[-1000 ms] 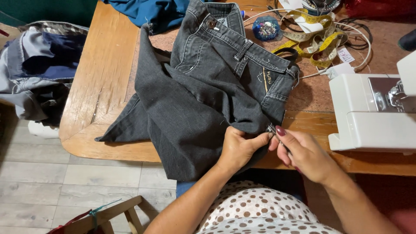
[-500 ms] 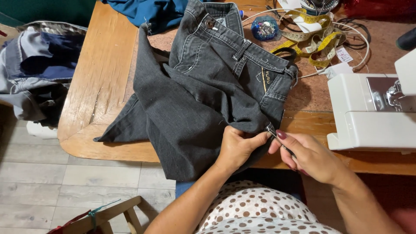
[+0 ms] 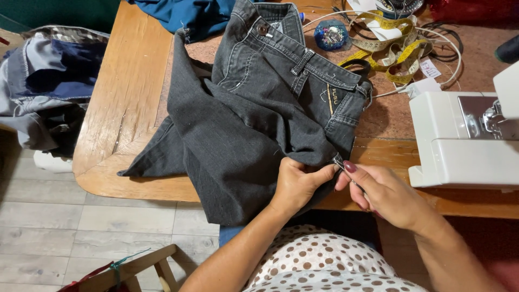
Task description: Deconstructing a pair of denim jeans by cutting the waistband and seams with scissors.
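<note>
The jeans lie across the wooden bench, waistband at upper centre of the frame, one leg folded toward the lower centre; the left hand is closed, pinching a fold of denim at the near bench edge; the right hand is closed on a thin metal tool, its tip at the pinched fold.

Risks, as a judgement: the tip works just beside the left fingertips, so a slip could prick them; too much force could cut the cloth rather than a thread; the leg overhanging the bench could drag the fold loose.

Containers: a small round blue tub at upper centre holds coloured pins; a yellow tape lies coiled beside it; a white sewing machine stands at right.
</note>
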